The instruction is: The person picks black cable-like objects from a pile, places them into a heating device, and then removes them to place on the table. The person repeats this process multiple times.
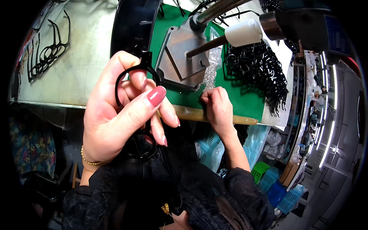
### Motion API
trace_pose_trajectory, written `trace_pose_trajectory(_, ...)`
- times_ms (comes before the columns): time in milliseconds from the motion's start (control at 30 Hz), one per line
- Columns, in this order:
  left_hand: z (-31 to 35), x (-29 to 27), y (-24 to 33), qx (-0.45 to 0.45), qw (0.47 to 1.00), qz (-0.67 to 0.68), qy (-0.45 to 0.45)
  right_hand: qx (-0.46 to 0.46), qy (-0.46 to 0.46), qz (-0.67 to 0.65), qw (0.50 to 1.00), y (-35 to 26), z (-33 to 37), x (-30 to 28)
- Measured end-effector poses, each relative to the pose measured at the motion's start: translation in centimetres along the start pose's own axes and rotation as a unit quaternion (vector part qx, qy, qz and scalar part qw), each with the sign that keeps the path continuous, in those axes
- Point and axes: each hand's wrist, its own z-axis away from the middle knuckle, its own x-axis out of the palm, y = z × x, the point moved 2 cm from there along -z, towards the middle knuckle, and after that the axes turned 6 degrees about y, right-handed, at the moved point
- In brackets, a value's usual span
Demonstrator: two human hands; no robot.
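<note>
Close to the camera, my left hand is closed around a black eyeglass frame, its thumb and fingers gripping the rim. The frame stands on end, with one round rim seen around the fingers and part of the other below them. My right hand rests farther off at the front of the green mat, its fingers curled together. Whatever its fingertips hold, if anything, is hidden. Just beyond them lies a scatter of tiny shiny pieces, partly on a clear plastic bag.
A metal press with a steel base stands on the mat, its white-sleeved bar reaching right. A heap of black eyeglass frames lies beyond my right hand. More frames sit at far left, beside a long black tray.
</note>
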Motion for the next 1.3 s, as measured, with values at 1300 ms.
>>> trace_pose_trajectory(1300,-1.3,2.9,-0.8,-0.110,0.969,-0.048,-0.216,-0.078,0.082,-0.302,0.947,-7.0,-10.0,-6.4)
